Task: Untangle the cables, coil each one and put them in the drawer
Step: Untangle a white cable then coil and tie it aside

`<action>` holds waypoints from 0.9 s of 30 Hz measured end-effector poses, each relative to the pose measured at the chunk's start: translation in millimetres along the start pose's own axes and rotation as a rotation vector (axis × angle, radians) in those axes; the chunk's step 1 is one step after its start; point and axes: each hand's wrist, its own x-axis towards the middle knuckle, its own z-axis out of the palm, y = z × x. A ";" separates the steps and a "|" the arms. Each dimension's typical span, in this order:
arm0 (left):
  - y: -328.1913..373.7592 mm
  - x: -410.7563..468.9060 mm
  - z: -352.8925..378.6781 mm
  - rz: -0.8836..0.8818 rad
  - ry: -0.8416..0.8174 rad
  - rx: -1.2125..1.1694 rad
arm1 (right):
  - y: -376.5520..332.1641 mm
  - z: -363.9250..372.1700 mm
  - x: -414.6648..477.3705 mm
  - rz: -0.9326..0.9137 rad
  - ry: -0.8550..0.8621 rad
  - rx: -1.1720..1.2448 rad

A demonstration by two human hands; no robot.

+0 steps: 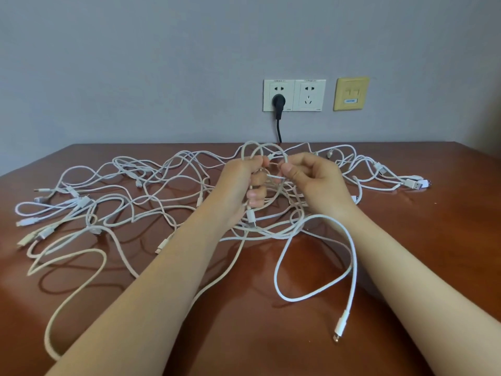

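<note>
white plug (340, 328) at table (257, 335) front | left hand (238, 183) grips cables (162, 185) | right hand (311, 177) pinches one

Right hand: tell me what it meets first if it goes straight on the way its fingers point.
The right hand points leftward: first the raised cable loops it pinches, then, it seems, the left hand; depth is unclear.

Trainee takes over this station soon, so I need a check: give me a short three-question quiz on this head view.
1. True or false: the left hand and right hand both hold strands of the tangled cables.
2. The black plug sits in: A the left socket, B the right socket, C the yellow plate.
3. Fill in: the loose connector nearest the camera lies by the person's ____ forearm.
Key: 1 true; 2 A; 3 right.
</note>
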 end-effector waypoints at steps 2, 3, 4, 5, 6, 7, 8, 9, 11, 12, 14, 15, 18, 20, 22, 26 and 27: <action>-2.5 0.8 2.7 0.006 0.045 0.046 | -2.6 0.0 0.0 -0.043 0.038 -0.051; -3.6 0.7 4.6 0.010 0.065 0.068 | -3.5 -0.1 -0.3 -0.077 0.060 -0.093; -4.6 0.3 6.2 0.013 0.081 0.086 | -4.7 0.2 -1.4 -0.114 0.084 -0.136; -5.4 -0.4 7.7 0.017 0.092 0.105 | -6.0 1.0 -3.0 -0.152 0.110 -0.188; -6.2 -0.9 8.5 0.022 0.098 0.123 | -6.6 2.0 -4.7 -0.192 0.137 -0.257; -6.7 -1.3 9.2 0.027 0.099 0.136 | -7.9 3.1 -6.6 -0.237 0.167 -0.341; -7.2 -1.5 9.1 0.031 0.098 0.145 | -8.9 4.0 -8.1 -0.282 0.190 -0.431; -7.4 -1.5 8.9 0.032 0.095 0.149 | -10.4 4.7 -9.3 -0.321 0.200 -0.506; -7.7 -0.9 7.7 0.021 0.077 0.138 | -9.3 3.6 -7.9 -0.337 0.185 -0.583; -7.7 -0.6 7.1 0.011 0.062 0.119 | -7.4 1.8 -6.2 -0.313 0.170 -0.592; -8.0 -0.8 5.9 -0.005 0.034 0.076 | -2.9 -0.8 -3.5 -0.262 0.144 -0.597; -8.3 -1.1 5.9 -0.010 0.031 0.062 | -1.2 -0.9 -3.5 -0.256 0.140 -0.604; -9.0 -2.4 7.2 -0.023 0.067 0.050 | -1.5 0.6 -6.1 -0.305 0.128 -0.668; -8.5 -3.6 9.0 -0.016 0.087 0.064 | -4.9 -0.7 -7.4 -0.326 0.101 -0.759; -7.8 -4.9 10.5 0.004 0.094 0.105 | -9.0 -2.7 -8.9 -0.314 0.073 -0.854; -7.9 -6.5 11.4 0.012 0.132 0.142 | -14.5 -1.6 -14.2 -0.319 -0.081 -0.915; -8.0 -6.7 11.3 0.008 0.147 0.149 | -15.1 -0.9 -14.4 -0.315 -0.111 -0.913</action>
